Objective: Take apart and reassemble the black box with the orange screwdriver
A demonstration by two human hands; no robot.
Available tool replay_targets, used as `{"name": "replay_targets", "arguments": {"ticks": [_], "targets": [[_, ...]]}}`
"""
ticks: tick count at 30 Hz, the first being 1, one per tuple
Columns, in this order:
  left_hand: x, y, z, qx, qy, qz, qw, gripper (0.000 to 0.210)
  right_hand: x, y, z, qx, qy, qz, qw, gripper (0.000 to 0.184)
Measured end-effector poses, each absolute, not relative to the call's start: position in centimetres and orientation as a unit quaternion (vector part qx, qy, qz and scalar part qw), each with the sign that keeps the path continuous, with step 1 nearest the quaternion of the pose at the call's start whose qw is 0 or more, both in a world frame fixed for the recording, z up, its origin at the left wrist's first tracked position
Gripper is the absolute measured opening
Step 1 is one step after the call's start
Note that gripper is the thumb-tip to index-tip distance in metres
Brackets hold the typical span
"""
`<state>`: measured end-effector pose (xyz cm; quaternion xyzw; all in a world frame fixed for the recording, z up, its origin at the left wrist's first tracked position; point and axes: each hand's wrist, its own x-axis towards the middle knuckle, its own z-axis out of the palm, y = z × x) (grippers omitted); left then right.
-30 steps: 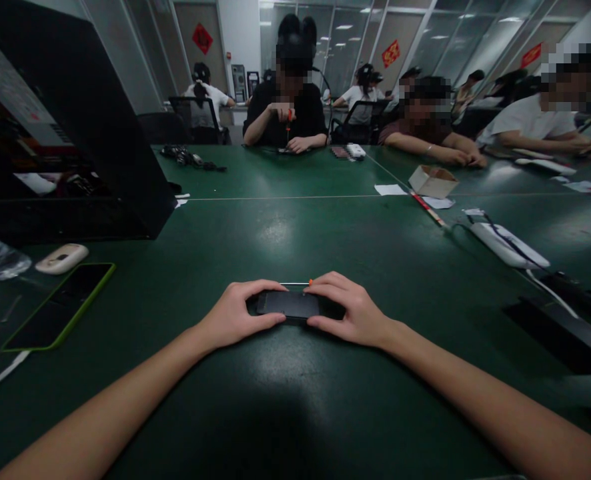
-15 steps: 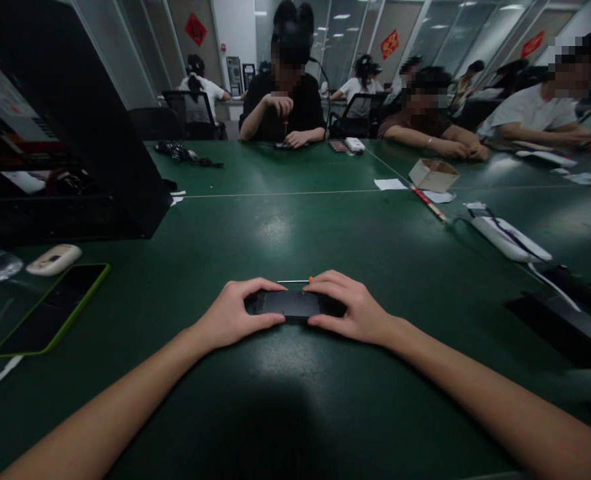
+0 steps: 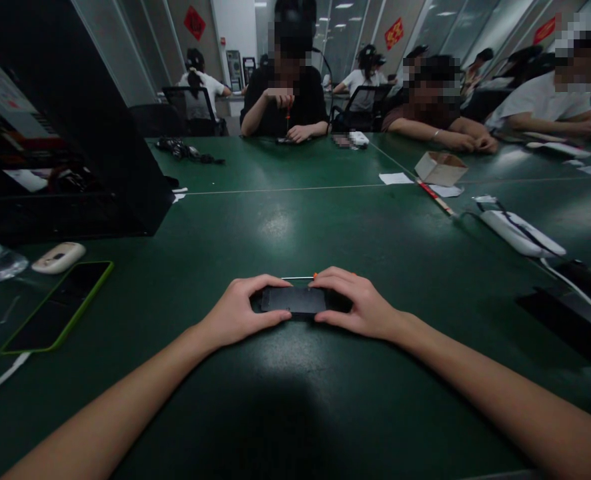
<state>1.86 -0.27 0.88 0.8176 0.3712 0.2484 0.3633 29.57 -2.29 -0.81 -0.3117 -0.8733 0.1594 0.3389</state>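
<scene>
Black device (image 3: 295,300) is held at both ends, directly between left hand (image 3: 240,307) and right hand (image 3: 358,303), on the near stretch of the tabletop (image 3: 275,400). Long axis is laid left to right, square across the person's front. Neither hand is placed clearly nearer; one end is covered by each.

Grip, left: thumb is set along the near long edge, fingers along the far edge, spread only to the device's width, left end pinched between. Grip, right: mirrored, right end held the same way. The middle of the dark upper face is left uncovered between the two sets of fingertips. Whether the underside is rested on the tabletop or held just above it cannot be told.

Thin screwdriver (image 3: 298,278) is seen just beyond the far edge, shaft run roughly parallel to the device's long axis. Orange end is pointed right and is partly hidden by the right hand's fingers, so that hand is nearer the handle; bare shaft end is left near the left fingers. Contact between screwdriver and fingers can't be judged.

Green-edged phone (image 3: 60,307) is placed well apart, to the left.
</scene>
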Motion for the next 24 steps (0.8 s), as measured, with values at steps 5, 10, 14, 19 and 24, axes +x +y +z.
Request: {"name": "replay_targets", "arguments": {"ticks": [5,10,14,19,24], "targets": [[1.88,-0.25,0.96,0.823,0.371,0.25,0.35,0.044,29.67,-2.34,-0.71,-0.312,-0.872,0.166,0.338,0.042],[1.93,-0.27,1.07,0.822,0.372,0.251,0.349,0.043,29.58,-2.33,-0.65,-0.317,-0.871,0.17,0.334,0.041],[2.0,-0.32,1.04,0.822,0.373,0.254,0.349,0.042,29.52,-2.3,-0.55,-0.314,-0.872,0.171,0.335,0.04],[1.98,-0.36,0.84,0.825,0.364,0.26,0.345,0.044,29.58,-2.33,-0.45,-0.307,-0.874,0.167,0.336,0.039],[2.02,-0.33,0.67,0.83,0.355,0.269,0.336,0.044,29.79,-2.28,-0.66,-0.309,-0.877,0.165,0.328,0.039]]}}
